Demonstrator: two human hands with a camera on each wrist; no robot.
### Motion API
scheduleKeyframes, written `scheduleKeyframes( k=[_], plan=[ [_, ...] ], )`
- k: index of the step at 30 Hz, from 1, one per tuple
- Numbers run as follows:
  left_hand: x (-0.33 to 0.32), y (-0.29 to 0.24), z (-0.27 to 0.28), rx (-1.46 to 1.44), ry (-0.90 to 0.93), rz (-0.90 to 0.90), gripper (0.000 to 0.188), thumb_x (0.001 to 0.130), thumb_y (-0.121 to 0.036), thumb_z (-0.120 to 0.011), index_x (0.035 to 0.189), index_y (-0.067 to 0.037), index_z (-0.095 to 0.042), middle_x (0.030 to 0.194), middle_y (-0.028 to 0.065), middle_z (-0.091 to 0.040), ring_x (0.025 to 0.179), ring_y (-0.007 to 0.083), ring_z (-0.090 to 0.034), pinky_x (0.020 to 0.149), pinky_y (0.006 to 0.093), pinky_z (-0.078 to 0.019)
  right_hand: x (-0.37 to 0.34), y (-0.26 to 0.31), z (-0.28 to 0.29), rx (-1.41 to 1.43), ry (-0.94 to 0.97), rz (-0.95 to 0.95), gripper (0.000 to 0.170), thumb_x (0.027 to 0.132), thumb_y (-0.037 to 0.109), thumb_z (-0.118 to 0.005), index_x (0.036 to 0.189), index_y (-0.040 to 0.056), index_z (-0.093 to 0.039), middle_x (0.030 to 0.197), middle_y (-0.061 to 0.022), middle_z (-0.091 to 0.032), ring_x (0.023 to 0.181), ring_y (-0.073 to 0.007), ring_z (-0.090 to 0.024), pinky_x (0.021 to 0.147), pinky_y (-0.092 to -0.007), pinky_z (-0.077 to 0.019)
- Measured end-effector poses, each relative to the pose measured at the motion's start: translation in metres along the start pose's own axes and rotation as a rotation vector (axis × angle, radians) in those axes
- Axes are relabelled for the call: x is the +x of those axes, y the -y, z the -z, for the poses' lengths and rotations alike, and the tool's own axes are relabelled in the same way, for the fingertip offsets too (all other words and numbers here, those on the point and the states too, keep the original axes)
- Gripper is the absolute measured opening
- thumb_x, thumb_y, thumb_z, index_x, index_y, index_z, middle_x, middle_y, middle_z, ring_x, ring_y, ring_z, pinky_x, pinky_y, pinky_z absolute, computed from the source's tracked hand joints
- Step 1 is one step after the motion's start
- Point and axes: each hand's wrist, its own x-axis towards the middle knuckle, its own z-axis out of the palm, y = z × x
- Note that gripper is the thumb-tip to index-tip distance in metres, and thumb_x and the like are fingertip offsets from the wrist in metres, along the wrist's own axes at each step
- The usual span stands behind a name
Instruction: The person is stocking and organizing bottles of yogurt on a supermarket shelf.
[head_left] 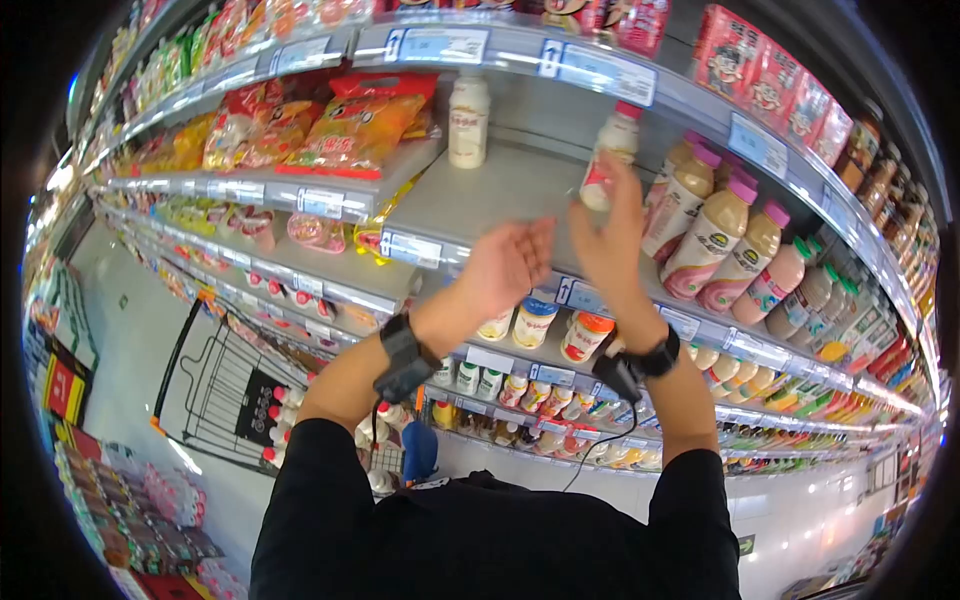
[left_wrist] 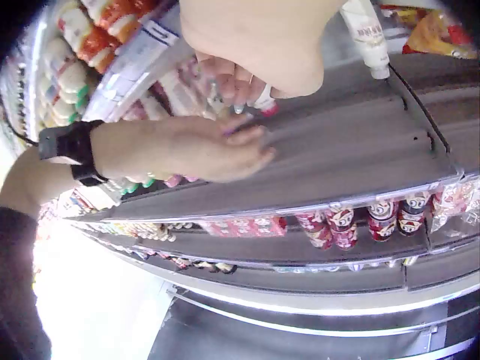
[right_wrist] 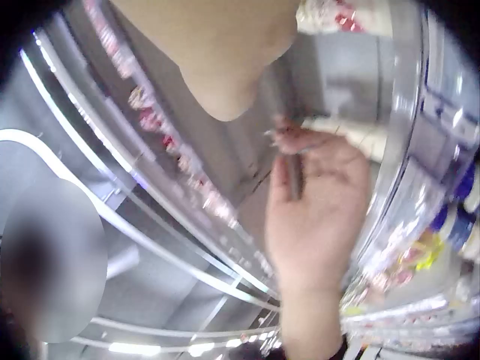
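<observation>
My left hand (head_left: 510, 265) is in front of the shelf's front edge, palm facing inward, its fingers loosely bent around nothing. My right hand (head_left: 610, 235) is raised beside it, thumb and fingers apart. Behind the right fingertips stands a white bottle with a red cap (head_left: 618, 135), partly covered by them in the head view. Another white bottle (head_left: 468, 120) stands upright farther left on the same shelf. In the right wrist view the left palm (right_wrist: 322, 202) faces the camera with nothing in it. The left wrist view shows the right hand (left_wrist: 195, 150) with fingers extended.
Pink-capped bottles (head_left: 710, 235) crowd the shelf to the right. Orange snack bags (head_left: 355, 130) lie to the left. Price-tag rails (head_left: 415, 248) run along the shelf edges. Jars with blue and orange lids (head_left: 535, 320) sit below. A shopping cart (head_left: 225, 390) stands at lower left.
</observation>
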Motion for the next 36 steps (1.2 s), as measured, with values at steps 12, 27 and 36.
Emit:
scheduleKeyframes(
  k=[12,27,36],
  plan=[
    [-0.141,0.165,0.227,1.174,-0.285,-0.236,0.015,0.077,-0.008,-0.054,0.091,-0.005,-0.060,0.076,0.0069,-0.057,0.064,0.0187,-0.056,0.060,0.0343,-0.0468,-0.180,0.106,-0.112,0.612,1.041,0.294,0.031,0.071,0.023,-0.067,0.095,0.0052,-0.059,0.103,-0.0112,-0.053,0.104,-0.0290,-0.049,0.089,-0.0419,-0.0387],
    [-0.347,0.097,0.403,1.429,-0.907,0.148,0.021,0.072,-0.017,-0.055,0.089,-0.005,-0.058,0.089,0.0198,-0.060,0.082,0.0365,-0.058,0.072,0.0429,-0.0477,-0.439,0.089,-0.342,0.215,1.730,-0.075,0.035,0.070,0.018,-0.060,0.100,0.0041,-0.051,0.093,-0.0178,-0.053,0.085,-0.0355,-0.056,0.072,-0.0432,-0.0465],
    [-0.389,0.096,0.457,1.258,-1.107,0.486,0.032,0.068,-0.017,-0.059,0.093,0.002,-0.055,0.089,0.0232,-0.060,0.088,0.0378,-0.058,0.076,0.0434,-0.0459,-0.517,0.102,-0.371,-0.051,1.793,0.196,0.041,0.069,0.026,-0.067,0.103,0.0100,-0.050,0.092,-0.0130,-0.056,0.080,-0.0274,-0.061,0.057,-0.0394,-0.0500]
  ],
)
